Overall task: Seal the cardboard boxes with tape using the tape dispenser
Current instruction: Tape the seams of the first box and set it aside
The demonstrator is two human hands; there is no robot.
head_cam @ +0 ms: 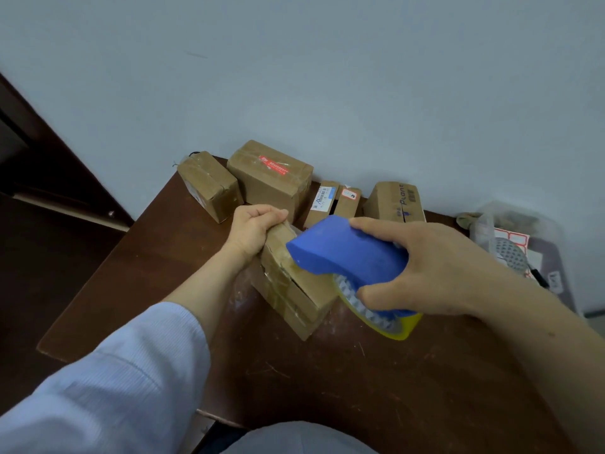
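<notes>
Your right hand (435, 273) wrapped round blue tape dispenser (347, 253), smooth curved plastic, yellow tape roll (389, 322) underneath, nose resting on cardboard box (294, 290). Box sits mid-desk, tilted, brown corrugated, crinkly clear tape already across it. Your left hand (253, 231), pale ribbed sleeve (108, 371) pushed up, clamped on box's far end. Desk (327, 388) dark brown wood, scratched, whitish scuffs. Further back, five more taped boxes (270, 176) lined up along plain pale wall (294, 77). Clear plastic tub (520, 244) of odds and ends off right.
</notes>
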